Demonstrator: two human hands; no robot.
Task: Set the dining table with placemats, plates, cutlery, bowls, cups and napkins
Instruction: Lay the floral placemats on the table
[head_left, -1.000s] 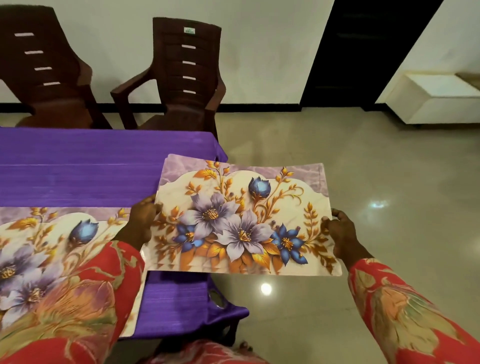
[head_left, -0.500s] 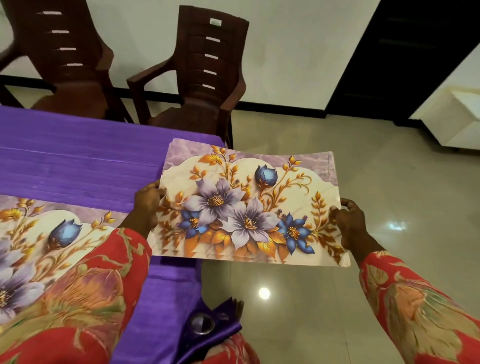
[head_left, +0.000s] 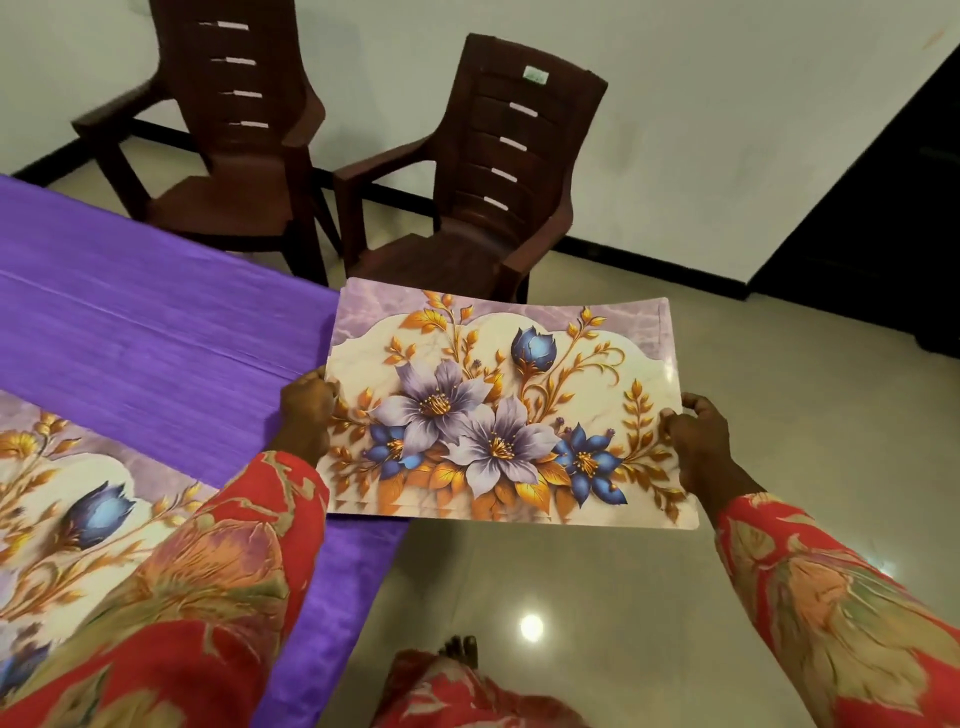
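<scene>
Between my pinching left hand (head_left: 306, 410) and right hand (head_left: 698, 441), the mat (head_left: 498, 405) needs level carrying to the table (head_left: 156, 343).

One placemat (head_left: 78, 519) lies on the table (head_left: 156, 338); two chairs (head_left: 467, 208) stand behind it.

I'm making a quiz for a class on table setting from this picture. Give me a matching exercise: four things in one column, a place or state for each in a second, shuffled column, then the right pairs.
Things
1. held placemat
2. laid placemat
3. tablecloth
4. chairs

Places or states
A. purple, covering the table
B. brown, standing by the wall beyond the table
C. lying flat on the table, partly behind the left sleeve
D. gripped at its short edges by the left hand and right hand, mostly over the floor

Pairs: 1-D, 2-C, 3-A, 4-B
</scene>
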